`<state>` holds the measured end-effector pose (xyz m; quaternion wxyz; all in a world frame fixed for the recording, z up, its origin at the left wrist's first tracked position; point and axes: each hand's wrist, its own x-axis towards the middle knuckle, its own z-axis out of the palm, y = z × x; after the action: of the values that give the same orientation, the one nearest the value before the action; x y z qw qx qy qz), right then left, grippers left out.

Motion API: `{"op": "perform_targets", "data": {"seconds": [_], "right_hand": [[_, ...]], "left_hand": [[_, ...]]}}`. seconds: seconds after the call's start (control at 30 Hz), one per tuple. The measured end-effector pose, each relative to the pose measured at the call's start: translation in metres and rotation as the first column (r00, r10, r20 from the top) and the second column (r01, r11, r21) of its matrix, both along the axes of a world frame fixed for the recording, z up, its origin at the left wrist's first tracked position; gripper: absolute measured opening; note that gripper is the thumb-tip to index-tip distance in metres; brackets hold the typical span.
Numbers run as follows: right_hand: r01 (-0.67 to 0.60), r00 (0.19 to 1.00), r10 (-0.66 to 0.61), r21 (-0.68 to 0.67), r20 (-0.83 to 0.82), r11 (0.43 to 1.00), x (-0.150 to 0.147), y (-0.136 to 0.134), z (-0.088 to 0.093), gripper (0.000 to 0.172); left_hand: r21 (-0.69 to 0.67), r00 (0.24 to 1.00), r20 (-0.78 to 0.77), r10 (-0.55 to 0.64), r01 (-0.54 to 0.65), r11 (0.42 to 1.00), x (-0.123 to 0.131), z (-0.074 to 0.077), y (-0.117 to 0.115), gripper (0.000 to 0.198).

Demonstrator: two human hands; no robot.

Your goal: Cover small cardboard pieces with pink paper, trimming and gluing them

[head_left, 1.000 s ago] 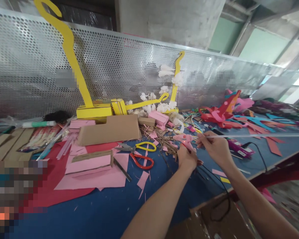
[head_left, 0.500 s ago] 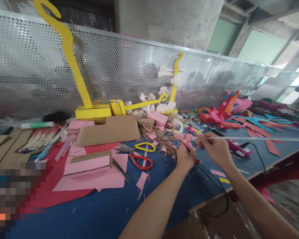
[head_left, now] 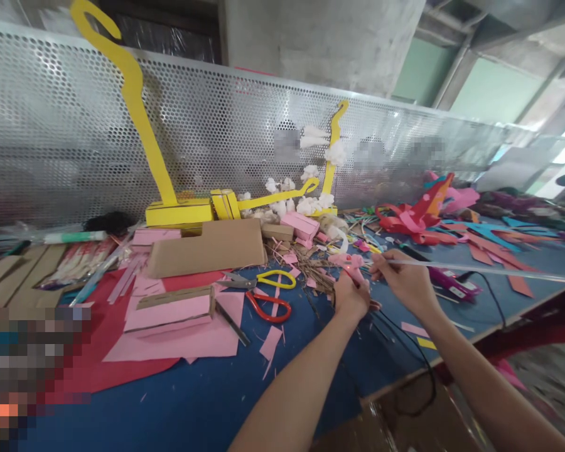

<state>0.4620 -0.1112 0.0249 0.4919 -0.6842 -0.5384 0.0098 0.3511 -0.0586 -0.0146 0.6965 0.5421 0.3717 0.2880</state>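
My left hand (head_left: 351, 296) is wrapped round the handle of a small pink glue gun (head_left: 348, 260), nozzle pointing left. Between the fingertips of my right hand (head_left: 407, 279) is a long clear glue stick (head_left: 489, 269); its near end sits close behind the gun, and the rest stretches to the right edge. Whether its tip is inside the gun I cannot tell. Scissors with one yellow and one red handle (head_left: 268, 307) lie spread left of my hands. Beside them a cardboard box with a pink paper side (head_left: 169, 316) rests on a pink sheet (head_left: 169, 347).
Yellow hooked stands (head_left: 179, 212) with white tufts (head_left: 308, 204) stand along the perforated metal panel (head_left: 245, 125). A brown cardboard piece (head_left: 211, 251) lies before them. Paper scraps surround the gun. A purple tool (head_left: 454, 285) and black cord (head_left: 419, 351) are at right.
The far part of the glue stick has dipped slightly on the right. The view has shifted a little; both hands keep their hold.
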Motion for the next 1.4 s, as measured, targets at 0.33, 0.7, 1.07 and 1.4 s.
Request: {"op": "perform_targets", "data": {"seconds": [0.33,0.7,1.07,1.4], "right_hand": [[0.005,1.0,-0.005,0.002,0.006,1.0,-0.001,0.002,0.001,0.042],[0.018,1.0,-0.018,0.016,0.01,1.0,0.006,-0.008,0.0,0.042],[0.01,1.0,-0.01,0.007,-0.003,1.0,-0.001,-0.003,0.0,0.044],[0.02,0.999,-0.02,0.018,0.025,1.0,-0.001,-0.011,0.005,0.043]], "left_hand": [[0.048,0.998,-0.049,0.041,-0.039,0.998,-0.007,0.002,-0.007,0.035],[0.024,1.0,0.013,-0.023,0.023,0.999,0.004,-0.007,-0.003,0.038],[0.09,0.997,-0.056,0.06,-0.055,0.994,-0.003,-0.007,-0.009,0.035],[0.153,0.996,-0.036,0.079,-0.073,0.986,-0.003,-0.011,-0.008,0.028]]}}
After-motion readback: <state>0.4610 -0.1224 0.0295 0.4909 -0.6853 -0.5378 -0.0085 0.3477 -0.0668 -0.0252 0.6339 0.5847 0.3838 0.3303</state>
